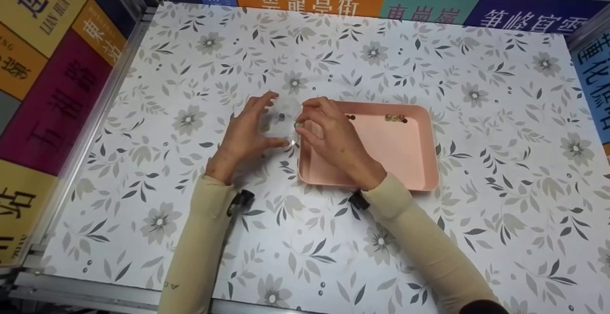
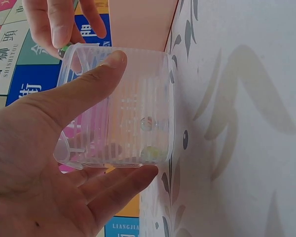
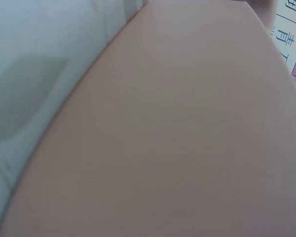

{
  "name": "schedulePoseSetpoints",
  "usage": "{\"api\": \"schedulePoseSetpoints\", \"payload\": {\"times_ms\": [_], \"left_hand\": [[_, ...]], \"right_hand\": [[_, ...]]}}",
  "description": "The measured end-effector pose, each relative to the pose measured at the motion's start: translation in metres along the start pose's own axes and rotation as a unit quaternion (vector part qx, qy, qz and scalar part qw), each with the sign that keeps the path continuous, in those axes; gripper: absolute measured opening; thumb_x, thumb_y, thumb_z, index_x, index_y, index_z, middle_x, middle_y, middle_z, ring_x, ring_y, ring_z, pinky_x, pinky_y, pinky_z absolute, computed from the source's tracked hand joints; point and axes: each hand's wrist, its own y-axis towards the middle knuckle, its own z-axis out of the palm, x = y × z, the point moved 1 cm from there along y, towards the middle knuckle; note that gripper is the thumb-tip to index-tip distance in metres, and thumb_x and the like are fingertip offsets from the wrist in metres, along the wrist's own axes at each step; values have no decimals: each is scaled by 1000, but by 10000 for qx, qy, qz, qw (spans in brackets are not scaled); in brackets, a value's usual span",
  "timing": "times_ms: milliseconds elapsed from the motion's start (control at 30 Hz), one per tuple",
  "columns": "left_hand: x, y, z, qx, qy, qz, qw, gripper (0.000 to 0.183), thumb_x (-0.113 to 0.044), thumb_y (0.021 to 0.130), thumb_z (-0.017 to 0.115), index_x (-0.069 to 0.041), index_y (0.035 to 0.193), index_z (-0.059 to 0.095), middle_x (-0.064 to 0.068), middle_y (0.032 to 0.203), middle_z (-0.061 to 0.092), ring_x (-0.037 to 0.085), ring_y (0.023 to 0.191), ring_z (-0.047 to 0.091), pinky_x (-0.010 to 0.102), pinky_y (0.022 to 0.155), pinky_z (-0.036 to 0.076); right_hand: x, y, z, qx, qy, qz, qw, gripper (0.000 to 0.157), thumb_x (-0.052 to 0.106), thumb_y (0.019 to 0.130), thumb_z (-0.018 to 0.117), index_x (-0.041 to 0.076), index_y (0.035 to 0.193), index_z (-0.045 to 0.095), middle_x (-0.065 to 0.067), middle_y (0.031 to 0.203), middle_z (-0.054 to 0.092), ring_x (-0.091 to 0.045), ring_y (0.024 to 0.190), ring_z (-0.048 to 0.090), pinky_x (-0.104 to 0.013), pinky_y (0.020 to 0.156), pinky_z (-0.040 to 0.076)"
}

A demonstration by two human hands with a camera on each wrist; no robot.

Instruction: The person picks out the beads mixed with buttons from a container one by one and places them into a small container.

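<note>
My left hand (image 1: 240,135) grips a small clear plastic box (image 2: 148,94), with the thumb on one side and the fingers on the other. A clear marble (image 2: 146,123) and a yellowish-green one (image 2: 152,154) show through its wall near the bottom. At the box's rim, my right hand (image 1: 337,135) pinches a green marble (image 1: 298,125) between thumb and fingers. The right forearm reaches over a pink tray (image 1: 386,154). Inside the tray, several marbles (image 1: 394,118) lie along the far wall, with a few dark ones (image 1: 351,117) partly hidden behind the right hand.
The tray and box stand on a table (image 1: 228,261) covered with a floral cloth. Panels with large printed characters (image 1: 310,0) rise behind the table and at its sides. In the right wrist view the tray's pink wall (image 3: 158,128) fills most of the picture.
</note>
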Motion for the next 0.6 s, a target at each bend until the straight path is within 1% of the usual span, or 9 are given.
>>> {"api": "schedulePoseSetpoints", "payload": {"times_ms": [200,600], "left_hand": [[-1,0,-1,18,-19,-27,10000,106,-34,71,98,-24,159,39,7,149,53,32,132,59,61,115,40],[-1,0,0,24,-20,-76,10000,106,-32,71,98,-25,159,39,8,149,52,34,132,59,61,116,39]], "right_hand": [[2,1,1,53,-119,150,9998,16,24,99,72,14,110,77,-6,136,61,-23,127,60,-40,111,50],[2,0,2,46,-118,190,9997,17,22,99,73,11,111,77,-8,136,61,-24,127,60,-40,110,51]]}}
